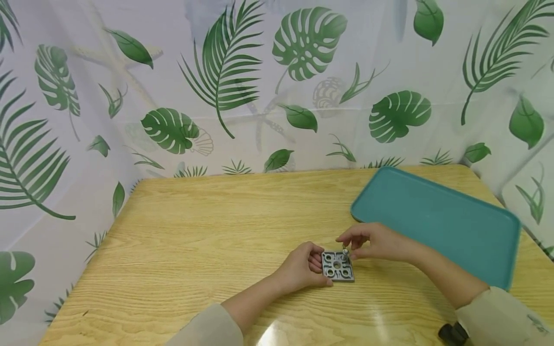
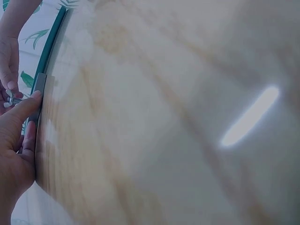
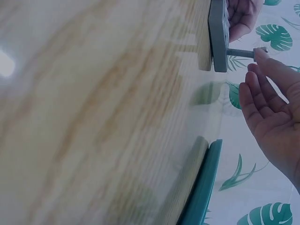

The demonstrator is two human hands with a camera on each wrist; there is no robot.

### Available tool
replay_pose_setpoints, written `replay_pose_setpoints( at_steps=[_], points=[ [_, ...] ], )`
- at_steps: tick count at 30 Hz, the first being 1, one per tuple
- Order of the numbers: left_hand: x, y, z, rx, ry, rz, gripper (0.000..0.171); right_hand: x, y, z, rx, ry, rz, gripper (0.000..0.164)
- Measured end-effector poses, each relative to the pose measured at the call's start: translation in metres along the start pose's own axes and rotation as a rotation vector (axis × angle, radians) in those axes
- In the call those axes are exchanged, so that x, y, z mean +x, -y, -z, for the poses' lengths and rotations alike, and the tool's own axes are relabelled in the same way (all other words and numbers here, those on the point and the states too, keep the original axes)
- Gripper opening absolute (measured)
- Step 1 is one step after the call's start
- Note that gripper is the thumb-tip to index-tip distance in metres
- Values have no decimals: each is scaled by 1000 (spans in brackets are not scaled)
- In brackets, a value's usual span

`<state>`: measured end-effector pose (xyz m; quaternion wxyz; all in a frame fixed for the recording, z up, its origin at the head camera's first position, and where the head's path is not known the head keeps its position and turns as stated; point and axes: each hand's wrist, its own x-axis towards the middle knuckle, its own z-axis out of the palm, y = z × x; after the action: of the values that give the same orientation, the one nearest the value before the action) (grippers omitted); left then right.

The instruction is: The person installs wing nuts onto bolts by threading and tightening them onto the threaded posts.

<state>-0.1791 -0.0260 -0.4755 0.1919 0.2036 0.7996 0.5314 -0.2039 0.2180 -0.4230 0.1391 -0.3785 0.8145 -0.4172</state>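
A square grey metal plate (image 1: 337, 265) with a round hole in the centre and round recesses at its corners lies flat on the wooden table. My left hand (image 1: 300, 269) grips it from the left, thumb along the near edge and fingers at the far left corner. From the plate's far right corner rises a silver wing bolt (image 1: 345, 253), its threaded shank (image 3: 240, 53) standing upright off the plate in the right wrist view. My right hand (image 1: 373, 241) pinches the bolt's winged head (image 2: 10, 97) between thumb and fingertips, the other fingers loosely bent.
A teal tray (image 1: 437, 216) lies at the right of the table (image 1: 207, 226), partly behind my right forearm. A small black object (image 1: 452, 333) sits by the right sleeve at the near edge. Leaf-print cloth (image 1: 259, 86) hangs behind the table and along its sides.
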Motion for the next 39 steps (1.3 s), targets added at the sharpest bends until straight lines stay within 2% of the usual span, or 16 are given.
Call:
replay_pose_setpoints(
  at_steps=[5, 11, 17, 23, 28, 33, 39],
  points=[
    [0, -1, 0, 0, 3, 1, 63, 5, 1, 0, -27, 22, 0, 25],
    [0, -1, 0, -11, 4, 3, 63, 5, 1, -1, -103, -14, -90, 13],
    [1, 0, 0, -14, 4, 2, 62, -1, 6, -11, -160, -135, -179, 5],
    [0, 1, 0, -10, 4, 4, 62, -6, 14, -25, -191, -269, -235, 12],
    [0, 1, 1, -4, 5, 2, 61, -8, 21, -33, -211, -313, -300, 15],
    [1, 1, 1, -8, 7, 4, 61, -9, 23, -34, -206, -298, -279, 15],
    [1, 0, 1, -25, 3, 10, 62, -10, 8, -18, -97, -136, -232, 14]
  ],
)
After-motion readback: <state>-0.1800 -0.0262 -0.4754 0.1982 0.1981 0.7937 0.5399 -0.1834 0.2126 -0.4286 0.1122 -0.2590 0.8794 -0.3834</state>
